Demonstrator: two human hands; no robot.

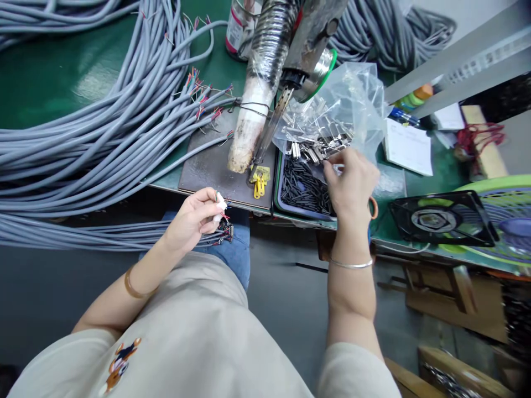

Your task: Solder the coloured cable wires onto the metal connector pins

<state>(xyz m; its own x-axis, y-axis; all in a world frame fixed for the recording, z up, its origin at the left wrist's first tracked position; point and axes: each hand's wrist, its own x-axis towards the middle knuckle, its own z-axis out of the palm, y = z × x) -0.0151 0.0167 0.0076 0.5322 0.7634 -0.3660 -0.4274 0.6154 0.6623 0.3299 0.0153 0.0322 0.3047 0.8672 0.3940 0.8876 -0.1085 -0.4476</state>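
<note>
My left hand [194, 217] is closed round the stripped end of a grey cable [103, 236], its coloured wire tips [224, 231] sticking out past my fingers above my lap. My right hand [350, 179] reaches into a clear plastic bag [352, 99] of small metal connectors [307, 148], fingers pinched together among them; what they hold is too small to make out. The bag spills over a tray of black sleeves [305, 188]. A soldering iron [271, 124] hangs between my hands over a dark plate [211, 166].
Thick bundles of grey cable [103, 110] cover the green bench [41, 72] on the left. A yellow clip [259, 179] lies under the iron. A black fan [440, 218] and a green fan guard [501, 213] sit at right, beside paper notes [409, 146].
</note>
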